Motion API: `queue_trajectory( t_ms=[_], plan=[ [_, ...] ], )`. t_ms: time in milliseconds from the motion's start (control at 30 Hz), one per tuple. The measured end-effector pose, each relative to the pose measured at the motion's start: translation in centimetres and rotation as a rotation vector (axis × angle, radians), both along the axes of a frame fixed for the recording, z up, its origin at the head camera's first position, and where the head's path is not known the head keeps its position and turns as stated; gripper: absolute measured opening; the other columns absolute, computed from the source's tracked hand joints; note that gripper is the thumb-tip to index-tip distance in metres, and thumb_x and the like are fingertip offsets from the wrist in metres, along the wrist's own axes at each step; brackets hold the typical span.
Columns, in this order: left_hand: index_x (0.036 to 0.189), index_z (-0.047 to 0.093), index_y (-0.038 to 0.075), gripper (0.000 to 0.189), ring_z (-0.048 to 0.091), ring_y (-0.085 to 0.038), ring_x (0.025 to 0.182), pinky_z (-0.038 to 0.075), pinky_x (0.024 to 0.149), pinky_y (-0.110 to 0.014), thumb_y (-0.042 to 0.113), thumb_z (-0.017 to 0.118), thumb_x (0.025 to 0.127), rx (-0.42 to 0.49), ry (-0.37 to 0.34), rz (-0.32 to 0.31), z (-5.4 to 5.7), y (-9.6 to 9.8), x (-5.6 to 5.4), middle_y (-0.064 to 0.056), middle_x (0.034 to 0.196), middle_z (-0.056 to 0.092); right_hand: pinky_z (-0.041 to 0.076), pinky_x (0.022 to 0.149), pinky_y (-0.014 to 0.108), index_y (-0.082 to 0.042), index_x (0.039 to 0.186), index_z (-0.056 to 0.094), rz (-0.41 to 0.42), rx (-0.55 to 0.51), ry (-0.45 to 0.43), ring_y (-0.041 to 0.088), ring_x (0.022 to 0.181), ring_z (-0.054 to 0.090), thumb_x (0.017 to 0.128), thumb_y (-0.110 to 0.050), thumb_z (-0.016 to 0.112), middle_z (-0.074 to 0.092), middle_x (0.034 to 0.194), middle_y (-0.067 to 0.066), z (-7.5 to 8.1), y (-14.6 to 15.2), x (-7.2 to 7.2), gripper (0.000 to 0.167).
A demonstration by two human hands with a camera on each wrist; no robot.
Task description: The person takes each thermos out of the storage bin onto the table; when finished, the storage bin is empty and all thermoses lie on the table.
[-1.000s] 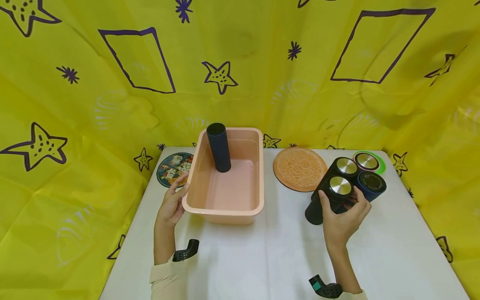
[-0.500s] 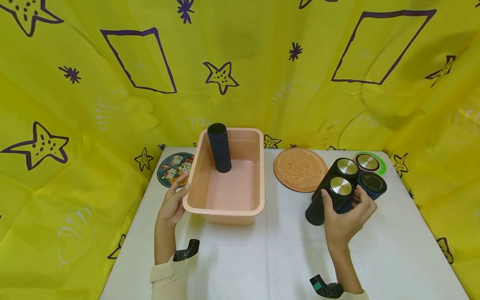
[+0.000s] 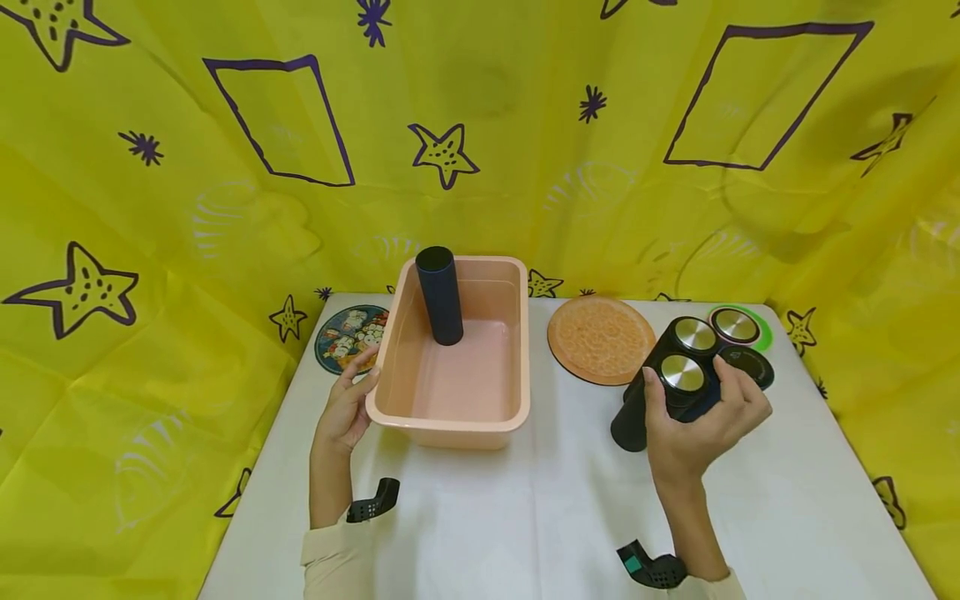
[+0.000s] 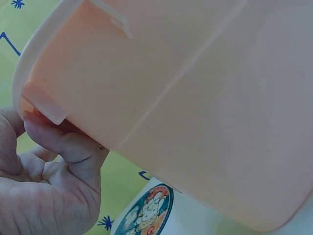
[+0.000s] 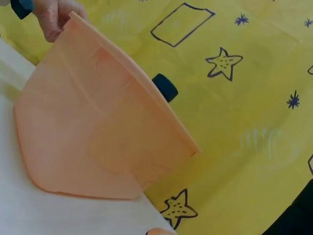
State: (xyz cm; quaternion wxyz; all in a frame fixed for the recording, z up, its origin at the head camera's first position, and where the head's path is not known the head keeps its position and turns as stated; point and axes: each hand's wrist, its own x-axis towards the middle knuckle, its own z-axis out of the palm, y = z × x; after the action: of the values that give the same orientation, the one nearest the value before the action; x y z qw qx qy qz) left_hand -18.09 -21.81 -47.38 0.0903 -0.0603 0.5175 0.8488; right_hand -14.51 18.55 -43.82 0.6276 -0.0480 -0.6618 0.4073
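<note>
My left hand [image 3: 347, 410] grips the left rim of a peach plastic tub [image 3: 452, 425], with its fingers under the lip in the left wrist view. Inside the tub, a dark blue cylindrical bottle [image 3: 441, 300] stands against the left wall, rising above the back rim. At the right, my right hand [image 3: 693, 437] has thumb and fingers spread around the top of a black flask [image 3: 630, 421] with a silver disc on top. Close behind it are another silver-topped black flask [image 3: 693, 333], a dark-topped bottle [image 3: 753, 365] partly hidden by the fingers, and a pink-rimmed silver-topped one [image 3: 735, 323].
Behind the left hand lies a round mat with a food picture [image 3: 348, 329], partly covered by the tub. An orange round mat [image 3: 600, 340] lies between tub and flasks, and a green disc [image 3: 763, 332] shows at the far right. A yellow printed curtain [image 3: 495, 208] encloses the white table.
My right hand's fingers have spread wider and lifted slightly at the front flask, covering more of the dark-topped bottle. The left hand, tub and flasks stay in place.
</note>
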Motion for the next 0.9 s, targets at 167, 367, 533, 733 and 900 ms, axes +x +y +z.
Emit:
queue_trajectory(
  t_ms=[167, 367, 533, 733, 900],
  plan=[
    [0.147, 0.036, 0.016, 0.047, 0.071, -0.013, 0.088, 0.060, 0.072, -0.028, 0.009, 0.049, 0.102, 0.007, 0.004, 0.003, 0.0, -0.1, 0.0, -0.001, 0.120, 0.061, 0.031, 0.098, 0.038, 0.004, 0.109, 0.056, 0.046, 0.078, 0.097, 0.033, 0.107, 0.042, 0.078, -0.046, 0.079, 0.050, 0.108, 0.022, 1.6, -1.8, -0.9, 0.064],
    [0.136, 0.047, 0.022, 0.037, 0.072, -0.013, 0.087, 0.060, 0.071, -0.028, 0.007, 0.047, 0.102, 0.029, 0.027, -0.015, 0.1, 0.1, 0.1, -0.001, 0.118, 0.062, 0.034, 0.099, 0.041, 0.004, 0.114, 0.053, 0.145, 0.125, 0.098, 0.032, 0.109, 0.043, 0.081, -0.045, 0.077, 0.048, 0.109, 0.028, 2.4, -2.7, -2.0, 0.064],
    [0.141, 0.043, 0.018, 0.040, 0.072, -0.012, 0.082, 0.060, 0.068, -0.026, 0.007, 0.046, 0.103, 0.026, 0.014, 0.002, 0.1, 0.0, 0.1, -0.001, 0.112, 0.065, 0.036, 0.099, 0.041, 0.003, 0.119, 0.053, 0.240, 0.133, 0.042, 0.032, 0.111, 0.043, 0.081, -0.043, 0.078, 0.047, 0.111, 0.029, 2.4, -3.3, -2.9, 0.065],
    [0.140, 0.044, 0.018, 0.039, 0.072, -0.013, 0.083, 0.060, 0.068, -0.027, 0.008, 0.046, 0.103, 0.025, 0.016, 0.000, 0.1, 0.1, 0.1, -0.001, 0.112, 0.065, 0.034, 0.101, 0.041, 0.003, 0.122, 0.053, 0.355, 0.162, 0.008, 0.028, 0.114, 0.040, 0.082, -0.040, 0.077, 0.044, 0.112, 0.031, 2.4, -4.1, -4.7, 0.064],
    [0.148, 0.033, 0.011, 0.048, 0.072, -0.013, 0.083, 0.060, 0.069, -0.027, 0.007, 0.046, 0.103, 0.028, 0.009, -0.002, 0.1, 0.2, 0.0, 0.000, 0.112, 0.066, 0.034, 0.097, 0.039, 0.001, 0.126, 0.053, 0.415, 0.181, 0.001, 0.026, 0.110, 0.040, 0.081, -0.032, 0.080, 0.043, 0.111, 0.030, 3.1, -5.0, -6.3, 0.061]
  ],
)
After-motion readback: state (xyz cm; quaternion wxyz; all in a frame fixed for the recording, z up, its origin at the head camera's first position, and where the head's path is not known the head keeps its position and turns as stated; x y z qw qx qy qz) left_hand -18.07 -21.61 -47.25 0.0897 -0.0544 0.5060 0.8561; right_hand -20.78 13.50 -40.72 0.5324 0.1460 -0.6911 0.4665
